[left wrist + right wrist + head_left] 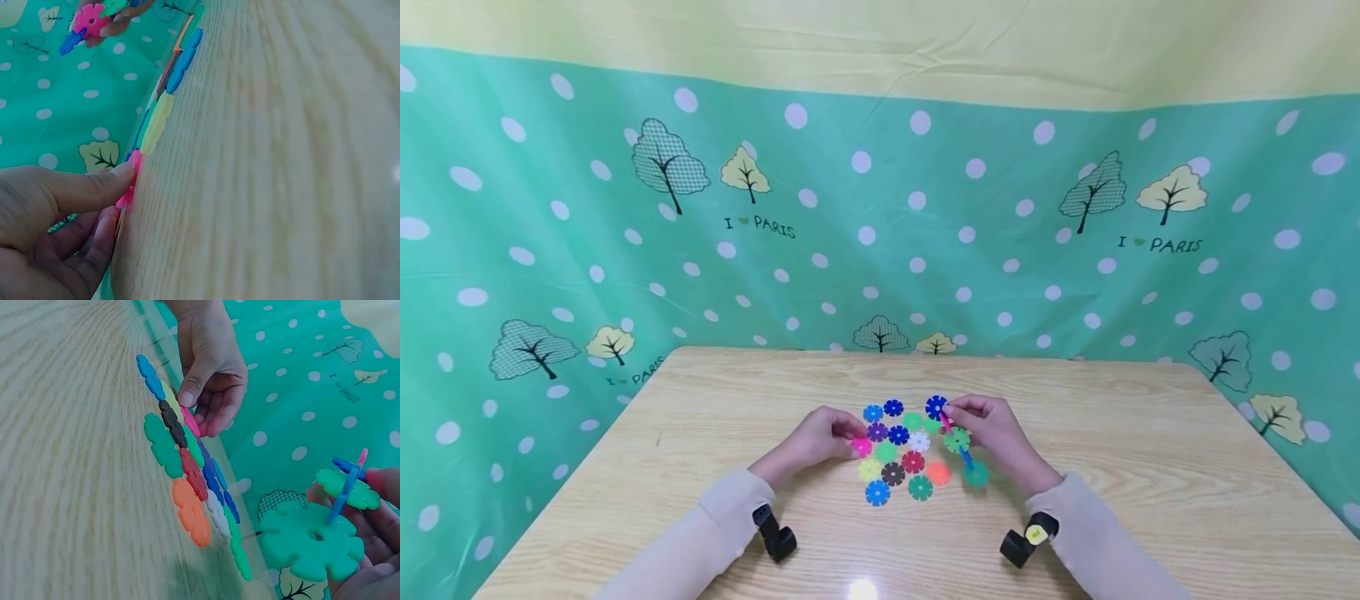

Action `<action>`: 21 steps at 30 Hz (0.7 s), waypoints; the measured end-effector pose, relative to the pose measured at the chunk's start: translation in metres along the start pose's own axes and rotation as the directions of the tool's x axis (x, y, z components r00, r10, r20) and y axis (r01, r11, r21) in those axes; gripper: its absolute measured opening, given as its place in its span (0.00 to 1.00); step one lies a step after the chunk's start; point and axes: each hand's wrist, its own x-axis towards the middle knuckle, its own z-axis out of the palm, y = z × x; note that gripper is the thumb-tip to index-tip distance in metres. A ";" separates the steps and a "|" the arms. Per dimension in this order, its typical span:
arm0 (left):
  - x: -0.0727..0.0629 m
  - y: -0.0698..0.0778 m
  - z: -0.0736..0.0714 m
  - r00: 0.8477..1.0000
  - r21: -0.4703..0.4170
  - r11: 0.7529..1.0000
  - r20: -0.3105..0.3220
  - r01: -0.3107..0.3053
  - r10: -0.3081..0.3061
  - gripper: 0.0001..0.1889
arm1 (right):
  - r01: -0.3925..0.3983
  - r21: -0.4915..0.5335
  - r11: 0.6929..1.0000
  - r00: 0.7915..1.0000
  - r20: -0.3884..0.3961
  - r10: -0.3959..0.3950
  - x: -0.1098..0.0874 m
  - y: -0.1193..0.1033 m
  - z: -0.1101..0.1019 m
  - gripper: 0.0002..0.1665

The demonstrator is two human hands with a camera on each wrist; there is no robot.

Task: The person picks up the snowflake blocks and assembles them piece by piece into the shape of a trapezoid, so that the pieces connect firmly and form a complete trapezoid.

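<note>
My left hand (817,437) pinches a pink flower-shaped plastic disc (862,447) at the left edge of a group of loose discs; in the left wrist view the thumb lies over that pink disc (135,161). My right hand (997,430) holds a chain of interlocked discs up at the group's right side. That chain joins a dark blue disc (936,407), a pink one seen edge-on, a light green disc (957,441), a blue one (344,497) edge-on, and a larger green disc (300,540) at the near end.
Loose discs lie flat between the hands, among them a red one (913,462), a brown one (892,474), a white one (919,442), an orange one (938,473) and a yellow one (869,470). The wooden table (700,417) meets a green dotted cloth (820,292) behind.
</note>
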 end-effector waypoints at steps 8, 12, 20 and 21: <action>-0.003 -0.001 -0.005 0.998 -0.030 0.998 0.012 -0.060 0.060 0.17 | 0.006 0.025 1.000 1.000 -0.009 -0.006 -0.002 -0.002 0.001 0.16; -0.004 0.000 -0.008 0.999 -0.060 0.997 0.003 -0.044 0.044 0.17 | 0.008 0.025 1.000 1.000 -0.018 -0.008 -0.002 -0.003 0.001 0.16; -0.001 0.004 -0.012 0.998 -0.177 0.983 -0.013 0.053 -0.056 0.14 | 0.023 0.037 0.999 0.999 -0.024 -0.022 -0.004 -0.005 0.002 0.15; -0.001 0.007 -0.011 0.999 -0.175 0.984 -0.020 0.043 -0.047 0.13 | 0.021 0.039 0.999 0.999 -0.026 -0.020 -0.004 -0.005 0.002 0.14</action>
